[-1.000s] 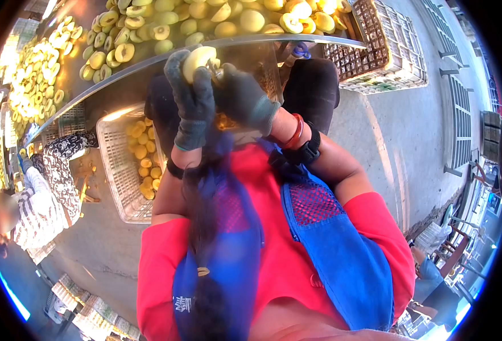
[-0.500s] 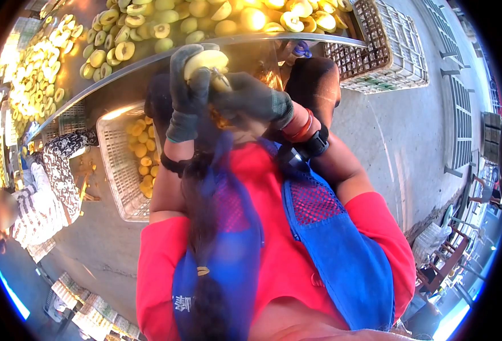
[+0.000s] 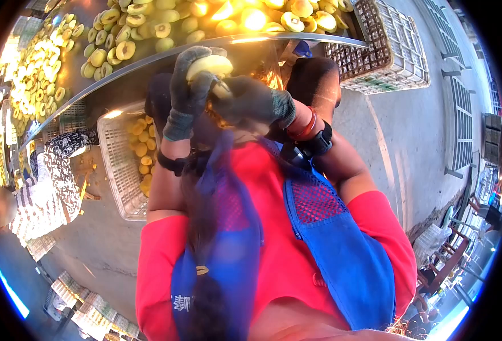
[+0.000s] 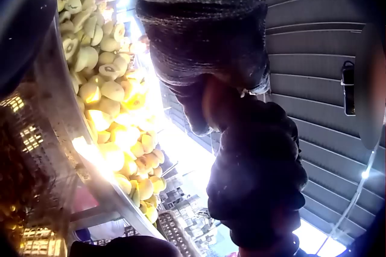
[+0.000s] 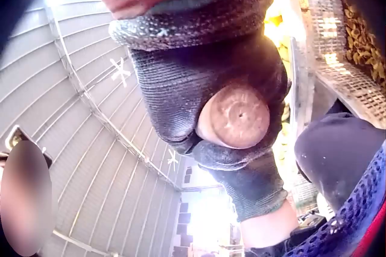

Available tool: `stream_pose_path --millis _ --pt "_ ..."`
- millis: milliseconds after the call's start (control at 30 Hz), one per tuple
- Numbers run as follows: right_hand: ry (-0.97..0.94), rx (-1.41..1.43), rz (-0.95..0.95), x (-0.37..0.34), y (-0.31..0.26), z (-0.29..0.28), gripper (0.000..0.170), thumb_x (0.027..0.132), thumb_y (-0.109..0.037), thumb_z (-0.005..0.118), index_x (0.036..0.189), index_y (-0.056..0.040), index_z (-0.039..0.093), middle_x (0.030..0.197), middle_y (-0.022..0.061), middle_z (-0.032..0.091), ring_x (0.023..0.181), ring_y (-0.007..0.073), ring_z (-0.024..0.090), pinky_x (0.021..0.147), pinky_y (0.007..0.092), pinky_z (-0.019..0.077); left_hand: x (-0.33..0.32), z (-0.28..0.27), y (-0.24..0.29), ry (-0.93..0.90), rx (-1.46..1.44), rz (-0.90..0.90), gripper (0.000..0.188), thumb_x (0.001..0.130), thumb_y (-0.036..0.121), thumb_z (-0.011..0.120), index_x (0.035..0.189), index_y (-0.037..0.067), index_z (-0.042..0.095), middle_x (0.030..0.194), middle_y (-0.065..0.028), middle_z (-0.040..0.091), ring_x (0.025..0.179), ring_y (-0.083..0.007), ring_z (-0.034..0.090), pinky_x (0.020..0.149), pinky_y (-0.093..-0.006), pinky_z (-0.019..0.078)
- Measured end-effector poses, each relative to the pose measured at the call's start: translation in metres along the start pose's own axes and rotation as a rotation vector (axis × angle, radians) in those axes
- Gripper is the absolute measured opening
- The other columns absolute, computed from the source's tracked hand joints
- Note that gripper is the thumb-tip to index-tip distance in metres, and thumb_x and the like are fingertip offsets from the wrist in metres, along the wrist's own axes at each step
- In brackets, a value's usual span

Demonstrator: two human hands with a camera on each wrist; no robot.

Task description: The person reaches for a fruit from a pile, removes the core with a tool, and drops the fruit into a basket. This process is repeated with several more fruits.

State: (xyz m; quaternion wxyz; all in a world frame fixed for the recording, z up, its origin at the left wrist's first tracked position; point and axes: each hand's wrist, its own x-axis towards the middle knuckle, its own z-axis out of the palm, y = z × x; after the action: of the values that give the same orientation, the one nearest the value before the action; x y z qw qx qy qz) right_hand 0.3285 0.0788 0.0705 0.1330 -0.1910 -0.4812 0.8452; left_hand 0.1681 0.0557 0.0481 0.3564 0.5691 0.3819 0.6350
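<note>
In the head view my gloved left hand (image 3: 187, 94) holds a pale yellow peach (image 3: 210, 67) just below the metal table edge, fingers curled round it. My gloved right hand (image 3: 253, 101) is close against it on the right, blurred. In the right wrist view that hand grips a tool by its round, light brown handle (image 5: 240, 115), whose flat end faces the camera. The tool's working end is mostly hidden between the hands; a second yellow piece (image 3: 222, 88) shows there. In the left wrist view both gloves appear dark, and the peach is hidden behind them.
Many halved peaches (image 3: 124, 50) lie on the metal-edged table (image 3: 143, 63). A white crate (image 3: 117, 187) with yellow pieces stands on the floor at left, another crate (image 3: 399, 51) at right. A person in a striped top (image 3: 34, 210) sits at far left.
Both hands have shifted slightly, the right wrist outward to the right. The peach has turned from tilted upright to lying flatter. The second yellow piece has come into sight between the hands.
</note>
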Motion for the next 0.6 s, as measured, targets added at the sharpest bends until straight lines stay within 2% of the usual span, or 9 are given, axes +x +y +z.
stream_pose_path --millis 133,233,333,433,467,533,600 --pt "-0.042 -0.004 -0.029 -0.004 -0.003 -0.001 0.008 0.083 -0.01 0.056 0.088 -0.0046 0.054 0.07 -0.0024 0.048 0.061 0.0058 0.045 0.052 0.0208 0.039 -0.001 -0.001 0.002 -0.044 0.005 -0.011 0.035 0.084 0.022 0.056 0.108 -0.002 0.049 0.103 -0.015 0.059 0.09 -0.0202 0.059 0.077 -0.0301 0.0509" --pt "0.033 0.057 0.225 -0.02 -0.026 0.006 0.008 0.082 -0.01 0.057 0.088 -0.0051 0.054 0.07 -0.0026 0.048 0.062 0.0056 0.045 0.054 0.0206 0.0393 0.005 -0.014 0.0 -0.23 0.233 0.06 0.044 0.089 0.034 0.051 0.115 -0.001 0.044 0.107 -0.0197 0.058 0.089 -0.0264 0.061 0.079 -0.0354 0.0508" --pt "-0.048 0.167 0.204 -0.019 -0.022 0.003 0.008 0.082 -0.01 0.057 0.087 -0.005 0.055 0.069 -0.0028 0.048 0.062 0.0051 0.045 0.054 0.0202 0.0389 0.009 -0.014 0.012 -0.266 0.287 0.034 0.046 0.089 0.035 0.05 0.116 -0.001 0.044 0.107 -0.0197 0.058 0.088 -0.0265 0.061 0.079 -0.0352 0.0508" --pt "0.057 -0.048 -0.042 0.0 0.003 0.008 0.008 0.082 -0.011 0.057 0.087 -0.0049 0.055 0.067 -0.003 0.048 0.058 0.0053 0.045 0.052 0.0207 0.0385 -0.001 -0.012 0.002 -0.146 0.052 -0.112 0.048 0.089 0.039 0.051 0.115 -0.001 0.044 0.103 -0.0198 0.06 0.088 -0.0253 0.061 0.077 -0.0349 0.0513" --pt "0.031 0.03 -0.063 0.001 0.009 0.007 0.01 0.083 -0.012 0.057 0.089 -0.0041 0.056 0.069 -0.0024 0.049 0.06 0.0047 0.045 0.052 0.0205 0.038 -0.002 -0.01 -0.001 -0.096 -0.013 -0.123 0.046 0.088 0.037 0.052 0.114 -0.001 0.046 0.104 -0.0172 0.059 0.088 -0.0229 0.06 0.077 -0.0321 0.0503" --pt "-0.08 0.326 -0.02 0.028 0.049 -0.019 0.016 0.084 -0.019 0.059 0.091 -0.0048 0.058 0.073 0.0042 0.058 0.062 0.0139 0.055 0.054 0.0272 0.0449 -0.004 -0.005 -0.005 0.007 -0.143 -0.14 0.04 0.087 0.032 0.054 0.111 0.0 0.049 0.106 -0.012 0.057 0.087 -0.018 0.057 0.075 -0.0266 0.0482" --pt "0.043 -0.047 -0.171 0.033 0.057 -0.017 0.02 0.083 -0.023 0.06 0.094 -0.0053 0.058 0.074 0.0093 0.062 0.061 0.0216 0.06 0.054 0.0323 0.0484 -0.004 -0.016 -0.01 0.078 -0.211 -0.274 0.045 0.089 0.041 0.046 0.112 0.001 0.049 0.106 -0.0145 0.058 0.087 -0.0229 0.059 0.072 -0.0299 0.0497"
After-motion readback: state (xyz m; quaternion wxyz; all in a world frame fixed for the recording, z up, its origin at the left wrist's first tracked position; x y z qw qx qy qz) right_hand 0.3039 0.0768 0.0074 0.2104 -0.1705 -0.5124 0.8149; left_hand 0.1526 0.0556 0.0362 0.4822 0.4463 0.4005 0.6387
